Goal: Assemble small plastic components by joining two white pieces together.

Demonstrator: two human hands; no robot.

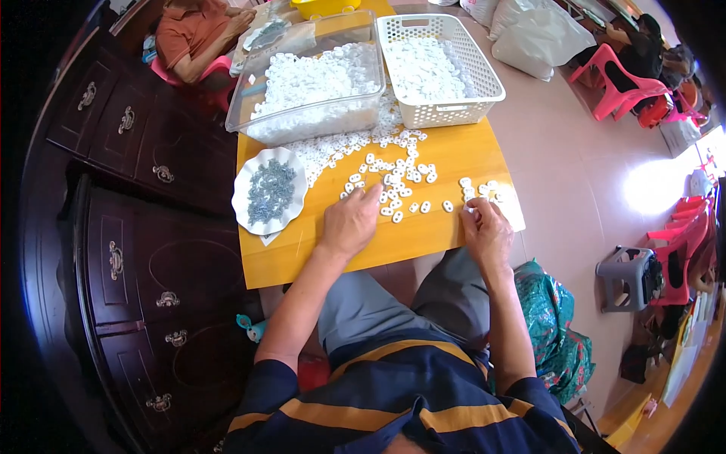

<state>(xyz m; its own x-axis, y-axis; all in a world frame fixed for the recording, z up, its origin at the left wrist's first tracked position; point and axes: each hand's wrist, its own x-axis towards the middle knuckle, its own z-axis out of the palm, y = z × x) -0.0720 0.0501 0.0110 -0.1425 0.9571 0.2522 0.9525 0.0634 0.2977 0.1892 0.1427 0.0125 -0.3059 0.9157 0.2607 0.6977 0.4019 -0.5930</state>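
Note:
Small white oval pieces (426,206), each with two dark dots, lie scattered over the wooden table. My left hand (352,221) rests palm down among them, fingers stretched forward and touching the near edge of the loose group. To the right, my right hand (489,233) is closed in a pinch at the table's near right part, its fingertips on one of the white pieces. More white pieces sit just beyond those fingertips. A white scalloped plate (240,195) full of small dark grey metal parts (271,191) stands left of my left hand.
A clear plastic bin (318,117) and a white perforated basket (448,113), both heaped with white pieces, stand at the table's far side. Dark wooden cabinets (144,261) line the left. A seated person (193,41) is far left. Green patterned bags (556,333) lie by my right leg.

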